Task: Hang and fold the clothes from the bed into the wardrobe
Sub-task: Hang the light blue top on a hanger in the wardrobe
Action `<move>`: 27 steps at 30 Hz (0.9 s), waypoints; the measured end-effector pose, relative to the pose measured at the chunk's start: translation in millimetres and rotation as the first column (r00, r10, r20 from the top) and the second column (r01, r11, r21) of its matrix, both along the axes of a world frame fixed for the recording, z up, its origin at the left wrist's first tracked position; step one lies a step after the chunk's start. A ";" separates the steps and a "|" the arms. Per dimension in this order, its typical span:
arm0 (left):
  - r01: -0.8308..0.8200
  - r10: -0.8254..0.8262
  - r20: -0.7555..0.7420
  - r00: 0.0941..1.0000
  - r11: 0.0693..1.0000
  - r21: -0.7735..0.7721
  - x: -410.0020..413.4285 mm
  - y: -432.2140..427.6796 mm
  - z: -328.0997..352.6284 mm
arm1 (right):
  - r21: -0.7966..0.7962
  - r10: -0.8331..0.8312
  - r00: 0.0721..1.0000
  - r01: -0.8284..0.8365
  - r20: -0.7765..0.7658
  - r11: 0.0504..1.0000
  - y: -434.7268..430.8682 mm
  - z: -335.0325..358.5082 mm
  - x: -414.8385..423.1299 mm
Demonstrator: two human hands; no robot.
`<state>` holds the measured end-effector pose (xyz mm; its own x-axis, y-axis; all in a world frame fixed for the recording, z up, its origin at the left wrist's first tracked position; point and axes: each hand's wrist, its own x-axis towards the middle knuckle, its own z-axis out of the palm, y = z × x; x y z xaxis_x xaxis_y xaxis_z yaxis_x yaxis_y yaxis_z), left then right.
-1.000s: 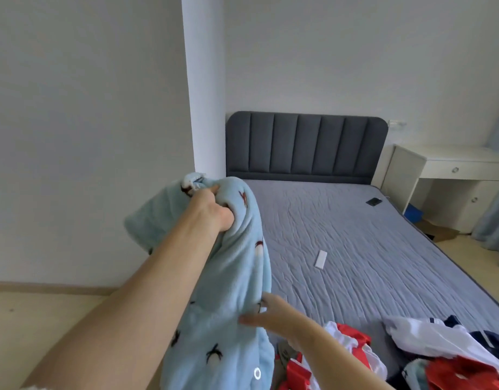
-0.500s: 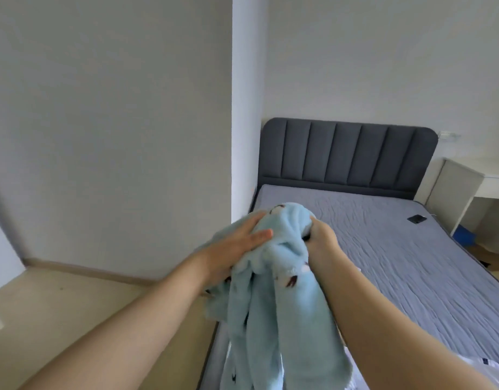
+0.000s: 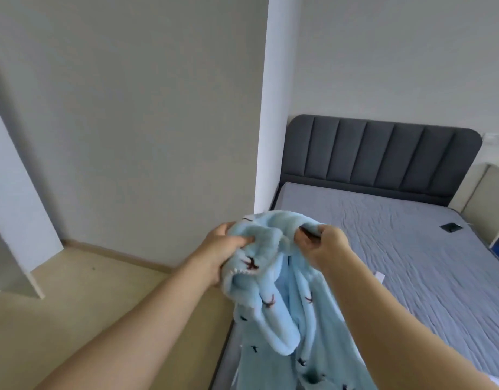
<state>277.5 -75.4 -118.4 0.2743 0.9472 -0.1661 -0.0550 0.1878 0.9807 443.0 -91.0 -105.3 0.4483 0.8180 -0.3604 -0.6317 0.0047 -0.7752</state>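
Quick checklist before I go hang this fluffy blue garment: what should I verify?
1. Left hand grips the blue garment: ok.
2. Right hand pinches its top edge: ok.
3. Garment's lower end lifted off the bed: cannot tell, it runs out of frame.
4. Hanger at hand: not ok, none in view.
5. Wardrobe open and reachable: cannot tell, only a white panel shows at left.
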 end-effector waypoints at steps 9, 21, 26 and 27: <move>0.086 -0.068 -0.106 0.992 0.981 0.174 -19.7 17.0 78.8 | -0.032 0.445 0.324 -0.779 0.835 0.627 -6.0 16.3 -29.6; -0.179 0.148 0.142 0.979 0.954 0.240 -152.0 22.9 48.1 | 0.123 0.167 0.808 -0.283 0.565 0.951 52.1 20.3 -189.5; -0.271 0.320 -0.113 0.941 0.908 0.320 -271.5 18.0 29.6 | 0.174 0.206 0.874 -0.308 0.440 0.935 78.2 33.3 -312.3; -0.240 0.310 -0.183 0.933 0.914 0.326 -295.0 15.6 25.5 | 0.181 0.207 0.879 -0.308 0.429 0.934 81.5 34.1 -336.3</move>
<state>-17.5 -59.8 -92.9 -0.0160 0.9944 0.1046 0.1670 -0.1005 0.9808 106.7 -9.4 -71.2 0.2728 0.9618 0.0218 -0.2750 0.0997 -0.9563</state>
